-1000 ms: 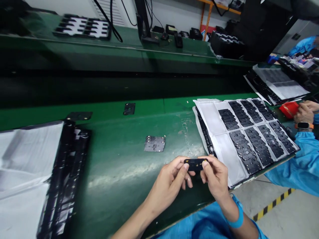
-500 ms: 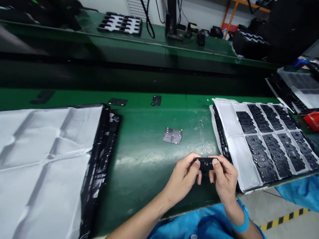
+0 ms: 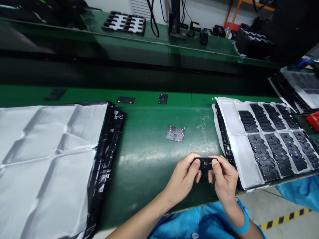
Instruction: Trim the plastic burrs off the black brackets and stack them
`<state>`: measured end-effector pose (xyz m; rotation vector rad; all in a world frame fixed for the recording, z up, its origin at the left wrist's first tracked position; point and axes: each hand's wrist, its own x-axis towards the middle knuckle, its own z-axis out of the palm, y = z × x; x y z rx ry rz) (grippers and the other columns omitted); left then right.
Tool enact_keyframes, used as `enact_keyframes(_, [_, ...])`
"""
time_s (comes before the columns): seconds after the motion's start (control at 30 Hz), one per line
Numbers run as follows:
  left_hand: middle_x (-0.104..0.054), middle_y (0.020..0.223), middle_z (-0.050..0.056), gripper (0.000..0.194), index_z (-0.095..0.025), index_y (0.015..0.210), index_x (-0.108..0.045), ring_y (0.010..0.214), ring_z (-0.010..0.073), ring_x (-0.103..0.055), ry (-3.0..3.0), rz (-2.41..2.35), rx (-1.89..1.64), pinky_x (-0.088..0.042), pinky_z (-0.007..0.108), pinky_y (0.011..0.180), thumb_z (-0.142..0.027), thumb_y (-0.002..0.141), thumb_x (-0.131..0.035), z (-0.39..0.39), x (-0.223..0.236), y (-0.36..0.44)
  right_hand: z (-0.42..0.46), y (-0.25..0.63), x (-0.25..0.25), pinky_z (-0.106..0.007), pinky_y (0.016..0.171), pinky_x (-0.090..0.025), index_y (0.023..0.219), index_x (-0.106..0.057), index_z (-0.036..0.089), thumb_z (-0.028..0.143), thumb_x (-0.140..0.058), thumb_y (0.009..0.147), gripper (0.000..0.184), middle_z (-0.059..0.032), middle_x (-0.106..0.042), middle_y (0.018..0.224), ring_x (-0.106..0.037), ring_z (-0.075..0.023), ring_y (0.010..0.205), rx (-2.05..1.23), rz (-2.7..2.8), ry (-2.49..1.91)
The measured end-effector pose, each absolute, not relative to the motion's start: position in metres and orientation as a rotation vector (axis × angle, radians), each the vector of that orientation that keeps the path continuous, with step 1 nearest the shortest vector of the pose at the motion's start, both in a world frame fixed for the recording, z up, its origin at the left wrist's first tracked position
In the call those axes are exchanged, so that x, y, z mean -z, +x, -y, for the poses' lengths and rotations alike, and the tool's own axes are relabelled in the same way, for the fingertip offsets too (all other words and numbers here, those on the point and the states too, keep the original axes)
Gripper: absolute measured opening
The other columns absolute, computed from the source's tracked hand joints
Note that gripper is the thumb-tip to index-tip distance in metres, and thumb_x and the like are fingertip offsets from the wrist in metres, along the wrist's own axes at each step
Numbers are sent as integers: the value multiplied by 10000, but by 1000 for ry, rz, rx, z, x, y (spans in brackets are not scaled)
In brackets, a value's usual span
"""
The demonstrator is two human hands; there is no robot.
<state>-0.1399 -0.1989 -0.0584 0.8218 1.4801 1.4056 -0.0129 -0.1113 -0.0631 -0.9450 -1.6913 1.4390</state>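
Between my two hands is a small flat black plastic part (image 3: 205,164) with a cutout near its middle. My left hand (image 3: 185,174) pinches its left end between thumb and fingers. At the right end, the thumb and fingers of my right hand (image 3: 223,176) grip it the same way. The part is held just above the green table (image 3: 144,179), near its front edge. Beyond my hands lies a similar dark grey flat part (image 3: 175,133). To the right, a tray lined with white sheet (image 3: 245,166) carries rows of overlapping black parts (image 3: 264,157).
A stack of black trays topped with a white sheet (image 3: 72,172) fills the left. Near the belt's edge lie two black parts (image 3: 163,98). A slotted tray (image 3: 124,23) and a stand (image 3: 176,20) occupy the rear shelf. More trays (image 3: 299,88) stand at far right.
The camera view has shifted slightly, so the table items appear a little further right. Both hands keep the same grip on the black plastic part.
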Motion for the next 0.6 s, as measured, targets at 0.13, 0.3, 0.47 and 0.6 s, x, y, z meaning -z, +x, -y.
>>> enact_keyframes(0.13, [-479,546,-72,351,-176,923,-610,494,109,-433,775,-1523,-1413,-351,235,547,-457,1054,-444,199,56,-140,114,-9,66,-236,409,-433,982,-787,177,383,-586,1063,299,18,-582,697,-551,-94,408,-1404,1757,-927])
enact_keyframes(0.3, [-468,457,-73,356,-177,844,-622,421,95,-356,625,-1486,-1392,-297,227,492,-455,1006,-470,199,56,-144,118,-3,68,-267,460,-463,1109,-808,204,288,-559,1073,266,3,-586,705,-566,-122,456,-1284,1896,-832])
enact_keyframes(0.47, [-503,408,-59,362,-191,794,-584,362,88,-329,501,-1397,-1367,-272,214,431,-484,988,-500,202,52,-146,115,-3,60,-250,456,-455,1074,-800,183,340,-584,1061,268,15,-582,681,-555,-111,447,-1506,1845,-852])
enact_keyframes(0.6, [-621,519,-17,397,-171,878,-622,433,113,-495,573,-1388,-1345,-413,231,495,-549,981,-561,209,44,-145,110,-4,61,-216,407,-399,1007,-775,147,465,-639,1022,346,55,-531,532,-488,-98,390,-1775,1674,-939])
